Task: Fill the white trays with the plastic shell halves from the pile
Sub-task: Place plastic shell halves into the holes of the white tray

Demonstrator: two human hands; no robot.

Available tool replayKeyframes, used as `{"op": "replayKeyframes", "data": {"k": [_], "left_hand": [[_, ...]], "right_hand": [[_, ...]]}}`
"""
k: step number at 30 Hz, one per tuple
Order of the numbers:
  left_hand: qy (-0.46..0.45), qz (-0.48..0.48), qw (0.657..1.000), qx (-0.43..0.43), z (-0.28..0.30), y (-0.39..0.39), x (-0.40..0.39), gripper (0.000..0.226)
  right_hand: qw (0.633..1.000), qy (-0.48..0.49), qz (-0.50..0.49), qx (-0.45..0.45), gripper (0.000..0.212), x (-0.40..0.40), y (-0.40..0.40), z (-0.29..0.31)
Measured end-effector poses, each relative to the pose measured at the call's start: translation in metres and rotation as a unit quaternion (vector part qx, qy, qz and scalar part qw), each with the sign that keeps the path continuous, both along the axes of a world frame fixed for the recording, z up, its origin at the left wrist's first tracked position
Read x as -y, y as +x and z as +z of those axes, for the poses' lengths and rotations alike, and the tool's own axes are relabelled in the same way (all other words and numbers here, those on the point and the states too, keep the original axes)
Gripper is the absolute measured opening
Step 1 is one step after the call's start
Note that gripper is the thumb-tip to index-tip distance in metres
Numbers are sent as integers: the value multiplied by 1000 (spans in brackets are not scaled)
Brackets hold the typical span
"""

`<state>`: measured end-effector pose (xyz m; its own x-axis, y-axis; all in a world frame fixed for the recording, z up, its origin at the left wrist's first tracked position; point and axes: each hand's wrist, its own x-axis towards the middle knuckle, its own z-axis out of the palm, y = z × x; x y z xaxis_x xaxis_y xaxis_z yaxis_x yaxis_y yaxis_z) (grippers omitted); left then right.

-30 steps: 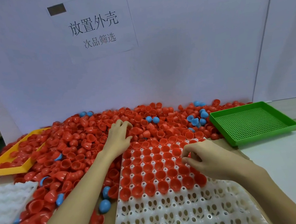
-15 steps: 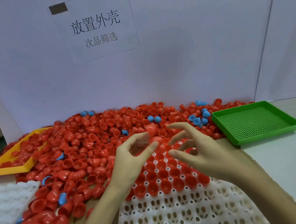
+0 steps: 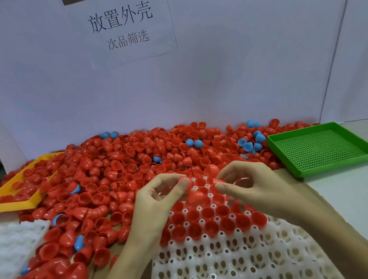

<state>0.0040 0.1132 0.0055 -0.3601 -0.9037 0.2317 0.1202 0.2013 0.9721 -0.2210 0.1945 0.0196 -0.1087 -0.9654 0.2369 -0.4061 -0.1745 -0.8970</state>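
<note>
Red shell halves (image 3: pixel 118 168): plastic, glossy, smooth, light glints on domes; heaped behind and left of white tray (image 3: pixel 224 268).
Blue shell halves (image 3: pixel 251 141): same glossy plastic, scattered in that heap.
White tray: plastic, semi-matt, slightly translucent, perforated cups.
Second white tray (image 3: pixel 6 244), far left of first: plastic, matt, dimpled.
Green tray (image 3: pixel 320 146), right of heap: plastic, dull sheen, perforated floor.
Yellow tray (image 3: pixel 9 204), left of heap: plastic, smooth.
Printed sheet (image 3: pixel 120 26) above heap: paper, matt.

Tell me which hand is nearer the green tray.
Right. The right hand hovers over the white tray's filled rows, just left of the green tray. The left hand sits farther left, beside the red shell pile.
</note>
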Motion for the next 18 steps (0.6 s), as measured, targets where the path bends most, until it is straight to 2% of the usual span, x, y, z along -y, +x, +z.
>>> {"op": "replayKeyframes", "data": {"k": [2,5,8,10,13,16,18], "left_hand": [[16,15,1000,-13,1,5,3,25],[31,13,999,-37,2,9,5,28],[37,7,998,-42,2,8,3,29],[15,-2,1000,-20,1,5,-1,27],[-64,-1,997,47,-3,0,-7,19],[-93,-14,993,72,-6,-5,-10,18],[-54,-28,997,40,-7,-8,-13,37]], "right_hand": [[995,40,-22,92,41,2,-7,-1],[968,12,-17,248,67,6,-13,0],[955,-13,-3,295,71,7,-16,4],[964,-3,31,265,53,3,-15,6],[987,18,81,139,29,-2,-4,6],[993,12,99,61,37,-3,11,3],[995,-3,99,1,45,-2,17,0]]}}
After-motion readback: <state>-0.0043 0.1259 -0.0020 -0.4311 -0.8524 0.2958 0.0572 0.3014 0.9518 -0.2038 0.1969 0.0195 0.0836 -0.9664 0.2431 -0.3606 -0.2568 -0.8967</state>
